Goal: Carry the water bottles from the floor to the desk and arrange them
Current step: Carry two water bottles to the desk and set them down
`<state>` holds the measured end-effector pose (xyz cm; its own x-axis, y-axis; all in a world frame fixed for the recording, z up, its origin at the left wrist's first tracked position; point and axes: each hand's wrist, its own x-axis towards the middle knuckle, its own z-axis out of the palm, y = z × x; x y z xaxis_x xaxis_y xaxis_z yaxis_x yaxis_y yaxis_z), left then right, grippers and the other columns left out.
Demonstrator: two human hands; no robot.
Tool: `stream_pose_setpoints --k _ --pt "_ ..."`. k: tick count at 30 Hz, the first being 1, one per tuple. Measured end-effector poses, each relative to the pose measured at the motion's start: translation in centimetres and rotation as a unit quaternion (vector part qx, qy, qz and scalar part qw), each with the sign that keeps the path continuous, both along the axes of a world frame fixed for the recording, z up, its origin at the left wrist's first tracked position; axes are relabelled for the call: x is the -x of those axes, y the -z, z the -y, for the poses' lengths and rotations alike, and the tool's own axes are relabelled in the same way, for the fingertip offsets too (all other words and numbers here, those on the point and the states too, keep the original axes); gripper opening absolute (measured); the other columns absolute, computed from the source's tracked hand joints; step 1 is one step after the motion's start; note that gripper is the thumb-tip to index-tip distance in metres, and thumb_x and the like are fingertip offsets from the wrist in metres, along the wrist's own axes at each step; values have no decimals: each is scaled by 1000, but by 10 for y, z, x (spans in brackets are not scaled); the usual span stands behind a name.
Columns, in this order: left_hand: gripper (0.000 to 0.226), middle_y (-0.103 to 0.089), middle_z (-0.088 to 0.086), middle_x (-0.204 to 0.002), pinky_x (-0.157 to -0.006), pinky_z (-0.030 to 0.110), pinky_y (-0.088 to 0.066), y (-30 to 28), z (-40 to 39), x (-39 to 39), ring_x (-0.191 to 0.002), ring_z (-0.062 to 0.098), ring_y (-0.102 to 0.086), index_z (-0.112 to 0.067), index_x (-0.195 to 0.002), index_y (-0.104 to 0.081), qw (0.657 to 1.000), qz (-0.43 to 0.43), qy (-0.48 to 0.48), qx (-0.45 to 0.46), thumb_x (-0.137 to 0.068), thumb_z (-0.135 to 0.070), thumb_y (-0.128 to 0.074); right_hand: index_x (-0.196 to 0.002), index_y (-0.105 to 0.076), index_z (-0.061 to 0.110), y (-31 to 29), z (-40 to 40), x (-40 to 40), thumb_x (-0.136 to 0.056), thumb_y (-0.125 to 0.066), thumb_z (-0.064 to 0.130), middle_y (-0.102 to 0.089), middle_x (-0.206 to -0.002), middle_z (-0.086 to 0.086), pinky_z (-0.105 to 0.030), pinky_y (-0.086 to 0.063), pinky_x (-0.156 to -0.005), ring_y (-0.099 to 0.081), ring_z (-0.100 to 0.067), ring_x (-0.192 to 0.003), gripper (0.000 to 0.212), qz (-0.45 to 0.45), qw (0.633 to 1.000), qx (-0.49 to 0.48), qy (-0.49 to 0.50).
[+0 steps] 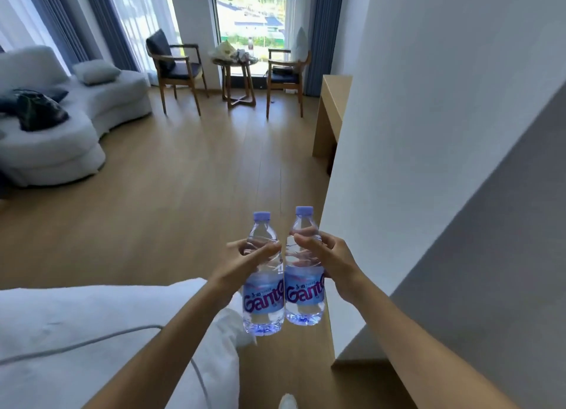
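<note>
Nearest to us, a white shoe tip [288,402] is peeking in at the bottom edge, w/ white bedding [92,332] lying at near left and a grey cable [92,341] running across it. We're holding two water bottles up in front of us, above the wood floor [183,194], both upright and touching side by side. Our left hand [245,264] is gripping the left bottle [263,289] around its upper body, fingers and thumb curling round the clear plastic above the label. Our right hand [324,261] is gripping the right bottle [304,283] the same way, approx at the shoulder. Both bottles are wearing pale purple caps and blue labels w/ "Gante" lettering; both are looking full.

At right, a white wall [428,133] is filling much of the view, w/ a grey panel [505,255] slanting across near right. Past the wall edge, at far right, a light wood desk [333,102] is standing against the wall, well apart from the bottles.

At far left, a pale sofa [76,127] is carrying cushions and a dark bag [36,111]. By the far window, two wooden armchairs are flanking a small round table [237,78]: left chair [174,68] and right chair [286,71]. Misc items are cluttering the tabletop; we can't tell what they are.
</note>
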<state>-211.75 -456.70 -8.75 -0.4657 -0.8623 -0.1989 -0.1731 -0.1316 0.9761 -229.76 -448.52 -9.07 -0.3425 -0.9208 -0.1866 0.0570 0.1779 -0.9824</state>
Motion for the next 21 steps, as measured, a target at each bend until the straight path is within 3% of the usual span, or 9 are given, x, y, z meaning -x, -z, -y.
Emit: stream_pose_setpoints --k 4,9,15,21 --pt "31 -76 6 -82 -63 23 -56 -9 105 47 -76 18 -72 -13 -84 -76 999 -1 -14 29 -65 -37 -82 -106 -73 20 -13 108 45 -72 -79 45 -77 -97 1 -25 -60 -69 -74 -21 -87 43 0 1000 3 -11" --pt "43 -77 2 -81 -58 16 -52 0 240 99 -72 13 -73 -17 -84 -76 999 -26 -21 27 -53 -44 -88 -107 -74 21 -1 242 97 -73 -80 42 -77 -98 -2 -29 -60 -74 -75 -23 -89 41 15 1000 5 -4" --pt "54 -77 4 -86 -74 35 -59 12 431 172 -82 22 -74 -19 -89 -75 999 -20 2 30 -47 -51 -88 -109 -73 16 8 412 165 -75 -79 36 -76 -102 -9 -36 -61 -82 -73 -29 -93 39 5 999 18 26" --pt "45 -76 5 -83 -67 32 -58 -10 584 260 -78 19 -74 -17 -86 -73 996 -15 74 50 -55 -45 -88 -106 -71 10 -11 546 244 -75 -81 34 -75 -100 -13 -39 -59 -82 -73 -33 -91 40 -9 996 46 73"
